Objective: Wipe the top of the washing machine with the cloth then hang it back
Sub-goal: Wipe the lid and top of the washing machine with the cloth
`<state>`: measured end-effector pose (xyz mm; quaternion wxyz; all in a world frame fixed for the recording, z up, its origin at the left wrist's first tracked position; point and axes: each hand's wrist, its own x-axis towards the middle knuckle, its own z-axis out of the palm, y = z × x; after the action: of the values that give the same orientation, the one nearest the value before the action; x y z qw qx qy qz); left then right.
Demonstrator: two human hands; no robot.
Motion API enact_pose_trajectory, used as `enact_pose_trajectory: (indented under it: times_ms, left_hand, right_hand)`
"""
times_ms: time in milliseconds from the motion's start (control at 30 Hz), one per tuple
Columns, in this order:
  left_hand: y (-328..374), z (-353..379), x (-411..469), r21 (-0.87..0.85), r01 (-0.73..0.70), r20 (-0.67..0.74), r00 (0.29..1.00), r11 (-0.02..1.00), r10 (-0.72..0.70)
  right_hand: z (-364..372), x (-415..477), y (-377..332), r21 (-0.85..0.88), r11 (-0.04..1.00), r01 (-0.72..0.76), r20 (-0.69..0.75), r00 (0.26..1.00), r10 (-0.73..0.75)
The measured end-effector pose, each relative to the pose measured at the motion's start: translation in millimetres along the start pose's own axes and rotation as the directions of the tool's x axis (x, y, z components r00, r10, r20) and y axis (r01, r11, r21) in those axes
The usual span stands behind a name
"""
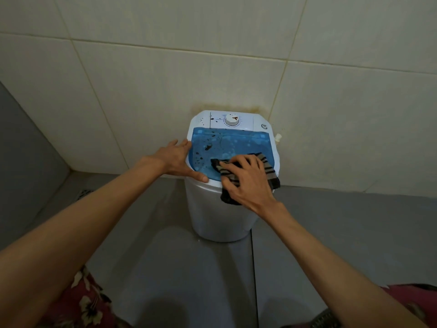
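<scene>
A small white washing machine (pixel 212 214) stands against the tiled wall, with a translucent blue lid (pixel 236 144) and a white dial (pixel 231 120) on its rear panel. Dark smudges dot the left part of the lid. A dark cloth (pixel 270 171) with grey and black stripes lies on the lid's front right and hangs over the rim. My right hand (pixel 248 181) presses flat on the cloth, fingers spread. My left hand (pixel 179 159) rests on the machine's left rim, thumb on the front edge, holding nothing.
Cream wall tiles (pixel 142 79) rise behind the machine, with a brownish stain just above it. The grey floor (pixel 179 268) spreads in front. A floor drain (pixel 84 193) sits at the left near the wall corner. No hanging place shows in view.
</scene>
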<state>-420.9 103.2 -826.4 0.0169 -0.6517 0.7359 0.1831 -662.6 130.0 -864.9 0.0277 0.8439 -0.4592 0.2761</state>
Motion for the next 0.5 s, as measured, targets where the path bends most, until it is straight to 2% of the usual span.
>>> enact_pose_trajectory:
  times_ms: [133,267,367,500]
  left_hand:
    - [-1.1,-0.6,-0.7,-0.018,0.006,0.004,1.000,1.000,-0.006]
    - [3.4,0.3,-0.1,-0.004,0.013,-0.004,1.000,1.000,-0.013]
    - [4.7,-2.4,-0.4,0.011,0.018,0.001,1.000,1.000,-0.018]
    - [1.6,-1.3,1.0,0.015,0.011,0.011,1.000,1.000,-0.011]
  right_hand:
    - [-4.6,4.9,10.6,-0.138,0.984,-0.116,-0.025,0.993,0.114]
    - [8.7,24.8,-21.2,-0.202,0.950,-0.236,0.019,0.969,0.245]
    - [11.4,27.0,-25.6,-0.213,0.950,-0.230,0.028,0.970,0.241]
    - [2.7,19.8,5.8,-0.235,0.959,-0.161,0.013,0.986,0.168]
